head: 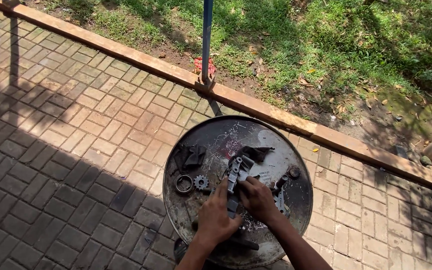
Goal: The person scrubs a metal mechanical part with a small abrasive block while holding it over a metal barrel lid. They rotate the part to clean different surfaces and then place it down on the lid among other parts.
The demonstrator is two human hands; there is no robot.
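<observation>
Both hands, left (215, 215) and right (257, 199), are gripping a grey metal bracket (236, 175) with fingers closed around it, mid drum lid (186, 220), with a sprocket (201, 182) and ring (183, 183) lying left, a black rag (190, 156) lying far-left.

Outdoor repair spot, brick paving (66, 130), grass verge (326, 45), oily drum top (256, 137)

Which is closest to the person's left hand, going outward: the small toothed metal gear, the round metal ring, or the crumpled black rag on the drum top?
From the left hand:
1. Small toothed metal gear, just up and left of it.
2. Round metal ring, farther left, beside the gear.
3. Crumpled black rag, farthest, toward the upper left of the round metal drum top.
</observation>
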